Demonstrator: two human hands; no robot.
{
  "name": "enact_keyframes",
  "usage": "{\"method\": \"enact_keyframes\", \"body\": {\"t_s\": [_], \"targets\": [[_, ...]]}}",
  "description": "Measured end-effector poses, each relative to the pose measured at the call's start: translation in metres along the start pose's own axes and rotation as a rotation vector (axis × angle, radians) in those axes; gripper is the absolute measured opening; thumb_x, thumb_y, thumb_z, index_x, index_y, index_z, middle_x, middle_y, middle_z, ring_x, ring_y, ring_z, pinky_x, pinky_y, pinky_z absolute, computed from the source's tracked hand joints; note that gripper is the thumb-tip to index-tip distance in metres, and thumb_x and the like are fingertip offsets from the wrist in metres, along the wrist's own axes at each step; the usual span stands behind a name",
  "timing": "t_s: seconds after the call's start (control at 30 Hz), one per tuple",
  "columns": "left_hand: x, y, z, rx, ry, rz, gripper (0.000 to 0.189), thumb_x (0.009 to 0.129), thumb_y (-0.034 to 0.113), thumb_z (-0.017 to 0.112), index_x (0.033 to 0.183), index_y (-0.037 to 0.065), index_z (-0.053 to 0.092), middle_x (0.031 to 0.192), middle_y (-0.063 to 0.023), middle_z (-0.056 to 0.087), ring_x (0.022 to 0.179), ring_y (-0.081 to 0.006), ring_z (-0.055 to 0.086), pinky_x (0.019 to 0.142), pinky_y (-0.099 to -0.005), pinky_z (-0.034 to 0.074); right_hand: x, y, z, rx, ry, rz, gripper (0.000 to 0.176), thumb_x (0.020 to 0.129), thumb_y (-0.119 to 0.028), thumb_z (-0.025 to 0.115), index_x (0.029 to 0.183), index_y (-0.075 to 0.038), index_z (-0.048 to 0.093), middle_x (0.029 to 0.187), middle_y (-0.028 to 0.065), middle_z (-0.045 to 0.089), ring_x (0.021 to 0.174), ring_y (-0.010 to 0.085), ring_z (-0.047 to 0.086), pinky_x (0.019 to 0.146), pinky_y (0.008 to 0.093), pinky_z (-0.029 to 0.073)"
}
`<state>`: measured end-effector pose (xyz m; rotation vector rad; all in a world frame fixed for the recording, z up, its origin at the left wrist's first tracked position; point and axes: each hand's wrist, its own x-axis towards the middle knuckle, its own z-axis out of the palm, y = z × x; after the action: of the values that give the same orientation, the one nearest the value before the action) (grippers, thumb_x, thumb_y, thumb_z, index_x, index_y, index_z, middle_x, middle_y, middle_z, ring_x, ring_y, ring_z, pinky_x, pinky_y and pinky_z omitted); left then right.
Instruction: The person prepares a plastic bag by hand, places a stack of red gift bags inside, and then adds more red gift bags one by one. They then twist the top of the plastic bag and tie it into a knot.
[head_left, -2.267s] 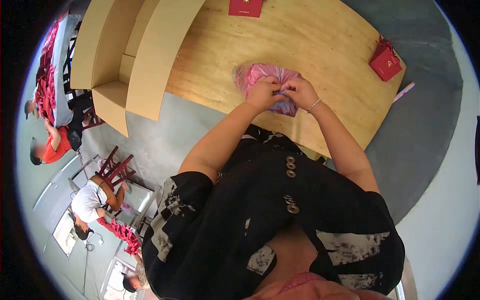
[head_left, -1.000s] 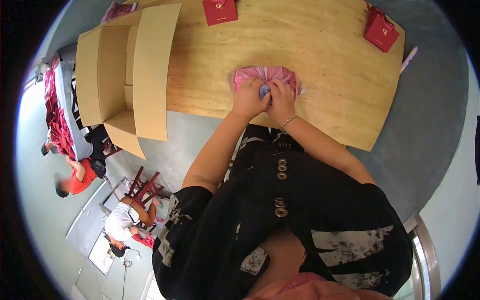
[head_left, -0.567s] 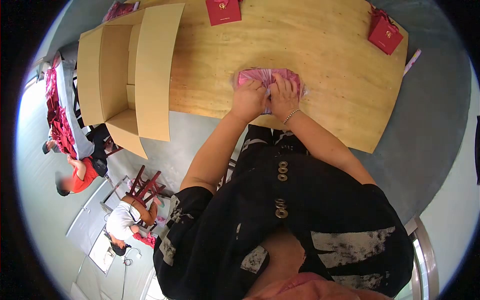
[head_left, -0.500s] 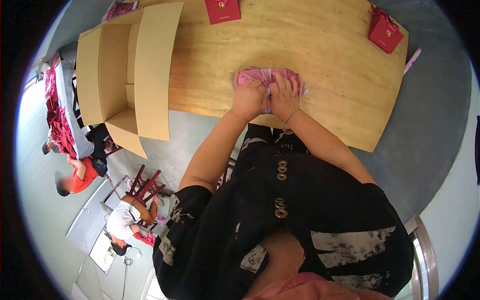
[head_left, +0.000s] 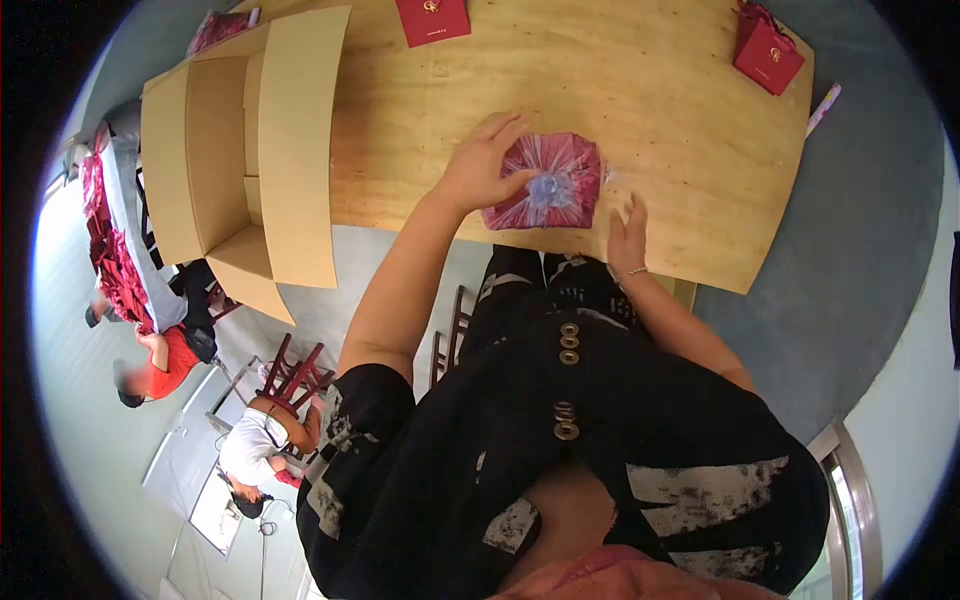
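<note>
A dark pink-red bundle in a clear plastic bag (head_left: 575,160) lies on the wooden table, right in front of me. Its plastic is gathered into a knot (head_left: 550,191) on top. My left hand (head_left: 484,165) is at the bundle's left side, fingers spread, with the thumb reaching over its top near the knot. Off the bundle's right side, my right hand (head_left: 628,235) hangs apart from it near the table's front edge, fingers extended and holding nothing.
An open cardboard box (head_left: 225,150) stands left of the table (head_left: 420,130). Red paper gift bags lie at the back (head_left: 433,20) and far right (head_left: 768,55). Two people, one in a red shirt (head_left: 178,360), one in white (head_left: 250,440), are at the left near wooden stools (head_left: 295,370).
Both hands were pressed together on top of the bundle. They have come apart, the left to its left side and the right away to the right. The knot on the plastic now shows.
</note>
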<state>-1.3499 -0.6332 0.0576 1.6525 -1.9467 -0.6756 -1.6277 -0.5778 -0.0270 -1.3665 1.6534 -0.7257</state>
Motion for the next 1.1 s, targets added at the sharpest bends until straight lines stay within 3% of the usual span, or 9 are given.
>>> {"method": "enact_keyframes", "body": {"t_s": [0.1, 0.13, 0.27, 0.33, 0.37, 0.6, 0.7, 0.93, 1.1], "targets": [[0.012, -0.012, 0.019, 0.163, -0.213, -0.022, 0.052, 0.083, 0.04, 0.062, 0.118, 0.002, 0.054, 0.12, -0.0197, 0.055, 0.11, -0.0354, 0.052, 0.091, -0.0404, 0.044, -0.016, 0.096, -0.002, -0.16, -0.745, 0.628, 0.038, 0.084, -0.016, 0.06, 0.119, -0.005, 0.049, 0.112, 0.0106, 0.058, 0.096, 0.0251, 0.056, 0.085, 0.0391, 0.043], [0.017, -0.016, 0.022, 0.163, -0.212, -0.015, 0.052, 0.083, 0.04, 0.062, 0.118, 0.002, 0.054, 0.12, -0.0197, 0.055, 0.11, -0.0354, 0.052, 0.091, -0.0404, 0.044, -0.019, 0.051, 0.001, 0.072, -0.743, 0.936, 0.034, 0.084, -0.017, 0.061, 0.116, -0.007, 0.051, 0.108, 0.0072, 0.061, 0.092, 0.0232, 0.057, 0.082, 0.0376, 0.044], [0.026, -0.016, 0.028, 0.157, -0.381, -0.163, 0.05, 0.085, 0.045, 0.057, 0.116, 0.006, 0.056, 0.107, -0.0169, 0.062, 0.098, -0.0341, 0.058, 0.082, -0.0401, 0.048, -0.016, 0.066, 0.057, 0.337, -0.682, 0.929, 0.018, 0.089, -0.014, 0.054, 0.105, -0.006, 0.058, 0.1, 0.0052, 0.063, 0.088, 0.0189, 0.058, 0.072, 0.035, 0.049], [0.03, -0.02, 0.029, 0.163, -0.417, -0.196, 0.049, 0.086, 0.046, 0.055, 0.115, 0.008, 0.057, 0.102, -0.016, 0.064, 0.094, -0.0338, 0.06, 0.079, -0.0403, 0.049, -0.004, 0.081, 0.086, 1.314, -0.507, 1.159, 0.027, 0.086, -0.01, 0.058, 0.113, -0.008, 0.054, 0.102, 0.0049, 0.063, 0.091, 0.0171, 0.059, 0.07, 0.0322, 0.049], [0.031, -0.022, 0.031, 0.147, -0.417, -0.211, 0.047, 0.086, 0.047, 0.054, 0.113, 0.009, 0.059, 0.099, -0.0162, 0.064, 0.091, -0.0341, 0.061, 0.077, -0.0407, 0.049, -0.003, 0.089, 0.093, 1.326, -0.499, 1.169, 0.027, 0.086, -0.01, 0.058, 0.113, -0.008, 0.054, 0.102, 0.0049, 0.063, 0.091, 0.0171, 0.059, 0.07, 0.0322, 0.049], [0.035, -0.046, 0.023, 0.006, -0.414, -0.553, 0.05, 0.087, 0.057, 0.046, 0.095, 0.011, 0.064, 0.084, -0.0167, 0.065, 0.08, -0.0367, 0.061, 0.07, -0.0434, 0.048, -0.001, 0.117, 0.096, 1.471, -0.161, 1.112, 0.046, 0.079, -0.009, 0.067, 0.121, -0.007, 0.049, 0.107, 0.006, 0.061, 0.097, 0.0187, 0.057, 0.076, 0.0329, 0.048], [0.026, -0.074, 0.022, -0.248, -0.237, -0.717, 0.052, 0.089, 0.052, 0.047, 0.093, 0.003, 0.065, 0.078, -0.0146, 0.066, 0.08, -0.0261, 0.064, 0.075, -0.0351, 0.048, 0.039, 0.073, 0.056, 0.827, -0.382, 0.733, 0.046, 0.08, -0.018, 0.068, 0.119, -0.002, 0.047, 0.109, 0.0079, 0.06, 0.099, 0.0235, 0.057, 0.083, 0.034, 0.047], [-0.074, -0.116, 0.096, -1.406, -0.037, -1.294, 0.039, 0.092, 0.036, 0.045, 0.117, 0.007, 0.055, 0.111, -0.0065, 0.061, 0.103, -0.0198, 0.056, 0.09, -0.0346, 0.043, 0.061, 0.002, -0.029, -0.092, -0.348, 0.31, 0.055, 0.076, -0.038, 0.075, 0.108, 0.001, 0.053, 0.079, 0.0087, 0.063, 0.071, 0.0139, 0.06, 0.065, 0.0254, 0.049], [-0.137, -0.134, 0.134, -1.262, 0.135, -1.547, 0.054, 0.092, 0.04, 0.047, 0.135, 0.008, 0.041, 0.135, -0.0079, 0.046, 0.124, -0.0214, 0.041, 0.106, -0.0491, 0.02, 0.069, 0.06, -0.012, -0.215, -0.176, 0.199, 0.056, 0.078, -0.035, 0.072, 0.113, 0.003, 0.051, 0.101, 0.017, 0.061, 0.091, 0.0248, 0.061, 0.08, 0.0341, 0.049]]}}
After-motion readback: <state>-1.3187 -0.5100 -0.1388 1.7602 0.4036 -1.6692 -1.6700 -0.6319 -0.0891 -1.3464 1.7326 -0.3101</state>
